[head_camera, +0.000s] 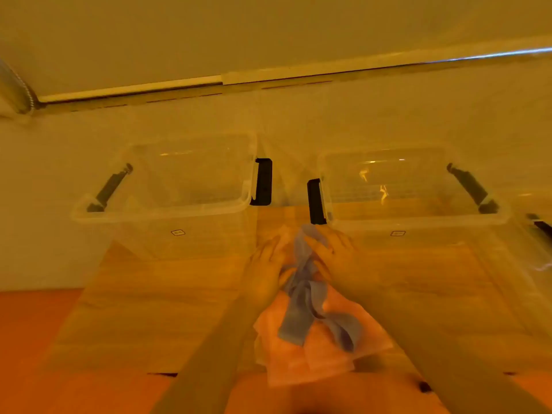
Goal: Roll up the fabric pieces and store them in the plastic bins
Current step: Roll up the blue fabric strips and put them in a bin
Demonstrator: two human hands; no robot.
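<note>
A crumpled blue fabric piece (pixel 307 297) is held between both hands above a stack of pale pink fabric pieces (pixel 325 348) on the wooden table. My left hand (pixel 265 270) grips its left side and my right hand (pixel 334 255) grips its upper end, with loose strips hanging down toward me. Two clear plastic bins with black latches stand behind: the left bin (pixel 161 210) and the right bin (pixel 418 216). Both look empty inside.
The wooden table (pixel 149 309) carries the bins and fabric. An orange floor or surface (pixel 33 339) lies at its near left. A white wall with a rail (pixel 227 80) runs behind the bins. Another black-latched object (pixel 540 224) shows at the right edge.
</note>
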